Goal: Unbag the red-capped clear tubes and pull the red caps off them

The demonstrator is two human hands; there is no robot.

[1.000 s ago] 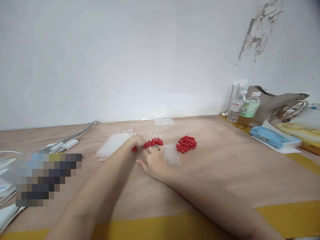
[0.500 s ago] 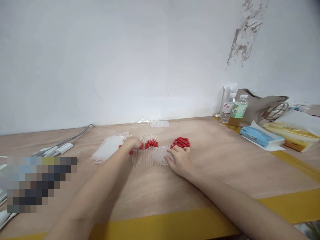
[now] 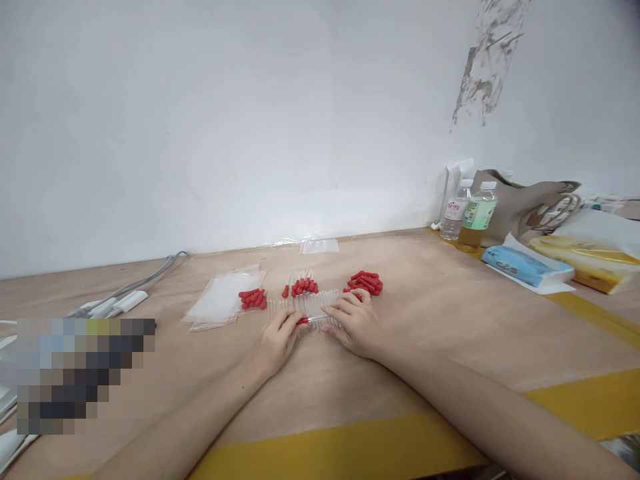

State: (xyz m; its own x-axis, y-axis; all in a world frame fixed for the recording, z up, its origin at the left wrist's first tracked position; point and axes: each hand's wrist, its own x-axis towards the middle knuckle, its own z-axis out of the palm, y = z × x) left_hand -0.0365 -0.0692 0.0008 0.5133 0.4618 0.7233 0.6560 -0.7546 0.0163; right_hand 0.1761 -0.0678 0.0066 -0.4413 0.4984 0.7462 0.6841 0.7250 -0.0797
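My left hand point(image 3: 278, 337) pinches a red rubber dropper bulb point(image 3: 303, 321) just above the table. Joined to or touching that bulb is a clear glass dropper tube point(image 3: 323, 319), with the fingers of my right hand point(image 3: 357, 323) closed on its other end. Under and behind my hands lies a row of clear glass tubes point(image 3: 314, 305). Loose red bulbs point(image 3: 253, 298) form a small pile on the left, and another red pile point(image 3: 367, 283) sits behind my right hand. Between them lie several droppers with red bulbs point(image 3: 304, 287), their tubes pointing toward the wall.
Clear plastic bags point(image 3: 220, 297) lie left of the bulbs, and one more bag point(image 3: 320, 247) near the wall. At the right stand two bottles point(image 3: 477, 217), a grey-brown bag point(image 3: 515, 207) and tissue packs point(image 3: 527, 265). Cables and a white plug point(image 3: 127, 301) lie left.
My left hand has come back from the left bulb pile toward me with a red bulb. My right hand has closed on a glass tube, and the two now meet.
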